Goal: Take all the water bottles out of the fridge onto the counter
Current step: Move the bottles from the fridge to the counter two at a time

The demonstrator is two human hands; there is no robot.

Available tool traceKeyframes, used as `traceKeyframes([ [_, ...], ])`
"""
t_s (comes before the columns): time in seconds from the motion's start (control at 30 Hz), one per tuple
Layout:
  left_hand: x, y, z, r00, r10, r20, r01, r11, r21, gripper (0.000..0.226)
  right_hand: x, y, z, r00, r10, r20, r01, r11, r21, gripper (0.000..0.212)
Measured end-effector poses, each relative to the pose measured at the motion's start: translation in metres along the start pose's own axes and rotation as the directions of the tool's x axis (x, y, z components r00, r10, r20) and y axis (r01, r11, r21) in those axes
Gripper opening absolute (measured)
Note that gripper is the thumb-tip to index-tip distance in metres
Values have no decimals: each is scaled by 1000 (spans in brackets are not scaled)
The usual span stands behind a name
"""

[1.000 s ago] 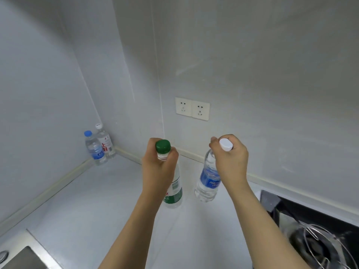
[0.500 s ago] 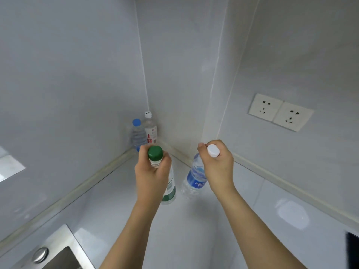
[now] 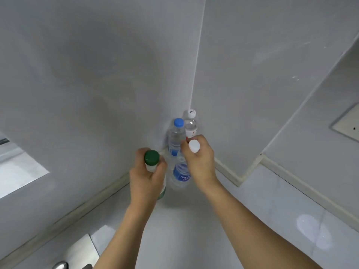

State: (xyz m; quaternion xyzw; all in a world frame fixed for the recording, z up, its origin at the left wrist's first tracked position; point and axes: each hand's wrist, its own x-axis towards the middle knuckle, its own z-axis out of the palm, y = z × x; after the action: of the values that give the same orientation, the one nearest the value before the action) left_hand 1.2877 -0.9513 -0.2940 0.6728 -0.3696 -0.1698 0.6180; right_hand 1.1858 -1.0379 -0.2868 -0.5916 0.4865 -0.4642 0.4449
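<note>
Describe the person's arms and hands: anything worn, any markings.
Both forearms are bare as far as the frame shows; no sleeves are in view. The left hand and right hand wear no gloves, and no rings, watch or markings show.

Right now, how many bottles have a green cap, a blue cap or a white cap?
Green cap: 1, the green-capped bottle in the left hand.
Blue cap: 1, the blue-capped bottle in the corner.
White cap: 2, the corner white-capped bottle and the right hand's blue-label bottle.
Total: 4 bottles.
</note>
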Motion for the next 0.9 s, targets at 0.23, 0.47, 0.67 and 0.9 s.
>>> traceKeyframes([
  [0.23,32,-34,-4,1000,-26,-11,26,1000,-1,24,38,18,52,996,-38,80,41,999,-28,18],
  [0.47,46,-63,-2,998,-58,-34,56,997,-48,29,51,35,78,973,-135,190,157,982,-104,18],
  [0.67,47,-86,-5,999,-13,39,12,999,42,28,51,39,88,948,-185,260,232,959,-164,13],
  [0.9,15,-125,-22,964,-207,166,160,952,261,66,61,16,75,916,-103,387,281,853,-440,21],
])
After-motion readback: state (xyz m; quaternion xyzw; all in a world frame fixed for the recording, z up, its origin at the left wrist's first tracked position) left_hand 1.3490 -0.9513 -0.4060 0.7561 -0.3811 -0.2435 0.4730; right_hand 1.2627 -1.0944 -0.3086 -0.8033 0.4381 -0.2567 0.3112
